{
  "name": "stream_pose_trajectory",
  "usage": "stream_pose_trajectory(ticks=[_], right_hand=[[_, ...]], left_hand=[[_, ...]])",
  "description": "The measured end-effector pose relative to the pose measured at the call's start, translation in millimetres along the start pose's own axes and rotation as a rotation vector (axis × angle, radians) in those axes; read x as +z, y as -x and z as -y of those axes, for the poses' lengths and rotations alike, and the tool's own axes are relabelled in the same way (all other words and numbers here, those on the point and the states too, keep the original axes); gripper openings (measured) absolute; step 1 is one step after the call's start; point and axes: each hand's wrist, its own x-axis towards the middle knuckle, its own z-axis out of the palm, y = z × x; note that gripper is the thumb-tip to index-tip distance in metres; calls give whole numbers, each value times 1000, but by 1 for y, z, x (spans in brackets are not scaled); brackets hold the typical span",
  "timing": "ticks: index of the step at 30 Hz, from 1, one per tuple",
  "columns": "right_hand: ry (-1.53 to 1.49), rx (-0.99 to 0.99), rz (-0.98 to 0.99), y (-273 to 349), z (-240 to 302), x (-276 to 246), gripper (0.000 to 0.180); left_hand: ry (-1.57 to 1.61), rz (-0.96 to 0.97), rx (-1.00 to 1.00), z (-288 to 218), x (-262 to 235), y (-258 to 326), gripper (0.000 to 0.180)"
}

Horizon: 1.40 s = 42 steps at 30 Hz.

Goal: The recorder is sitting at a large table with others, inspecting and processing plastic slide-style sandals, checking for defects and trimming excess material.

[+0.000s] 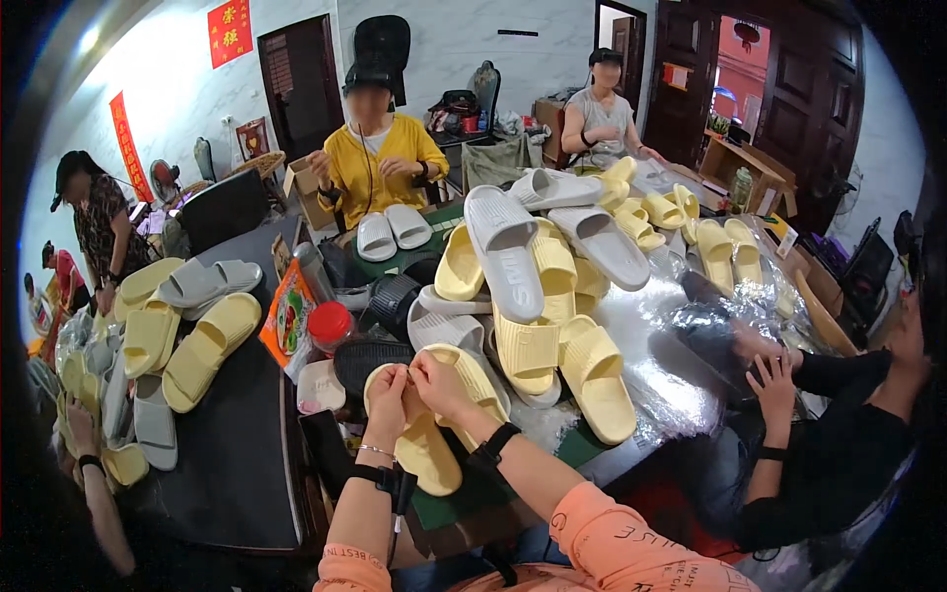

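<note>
My left hand [387,403] and my right hand [440,387] meet over a pair of pale yellow slide slippers at the near edge of the table. Fingertips on both hands are pinched closed, close together; whatever lies between them is too small or hidden to make out. Below the left hand shows the sole of one yellow slipper [430,462]. The other yellow slipper [480,392] lies just beyond and right of it, partly covered by my right hand. A black slipper [367,363] rests beside my left hand, and a grey slipper [446,332] lies behind both hands.
Grey and yellow slippers [505,259] are heaped ahead to the right, beside clear plastic wrap [656,340]. A red-lidded jar [330,324] and an orange packet [286,321] stand left. More slippers [209,353] lie on the dark left table [232,444]. Several people work around.
</note>
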Motion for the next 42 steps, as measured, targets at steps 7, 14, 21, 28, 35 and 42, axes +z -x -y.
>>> stream_pose_trajectory(ticks=[7,14,21,28,35,42], right_hand=[[-6,7,7,1,4,3,14],[18,92,13,2,4,-1,14],[-11,71,1,0,-2,-5,15],[-14,18,4,6,12,5,16],[91,-13,-33,3,-3,8,21],[-31,30,11,-3,4,5,15]], left_hand=[[-10,-7,2,0,-4,2,12],[26,-5,-25,2,0,1,10],[10,-18,-52,-6,10,3,13],[63,-51,-15,4,-9,8,12],[-2,-59,112,5,0,6,20],[16,-78,39,-4,3,8,16]])
